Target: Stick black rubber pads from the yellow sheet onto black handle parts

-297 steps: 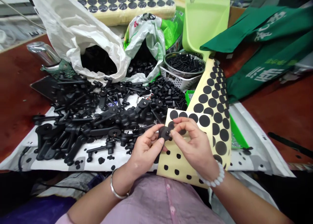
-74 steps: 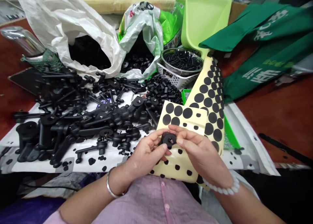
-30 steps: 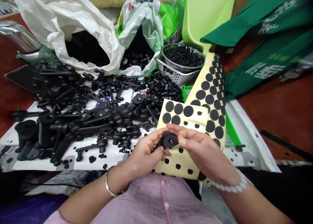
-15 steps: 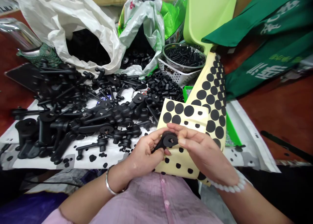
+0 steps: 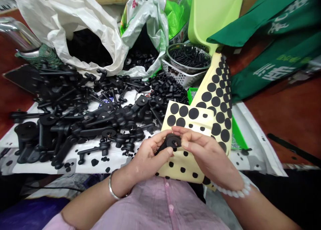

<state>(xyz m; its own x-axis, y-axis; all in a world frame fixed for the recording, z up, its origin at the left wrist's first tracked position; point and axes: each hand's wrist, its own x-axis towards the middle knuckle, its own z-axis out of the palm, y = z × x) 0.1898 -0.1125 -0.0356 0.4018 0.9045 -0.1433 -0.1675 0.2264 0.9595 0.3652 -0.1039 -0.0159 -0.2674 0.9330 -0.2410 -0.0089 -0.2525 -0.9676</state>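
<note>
Between my hands is a black plastic mount arm with a round disc end and a small metal screw at its centre. My left hand wraps round its arm, the thumb resting on the disc's lower edge. From the other side my right hand has thumb and fingertips closed on the disc's right rim. Whether those fingers also hold a pad is hidden. Under both hands lies a pale yellow backing sheet with round black stickers at its top and small black leftover pieces lower down.
A heap of black mount arms spreads across the left. Behind it are a white sack and a bowl of black screws on a white basket. More sticker sheets lie over a green tray at right.
My left thumb has come up from below the mount arm onto the disc's edge. The disc has turned slightly and shifted a little left; my right hand has barely moved.
</note>
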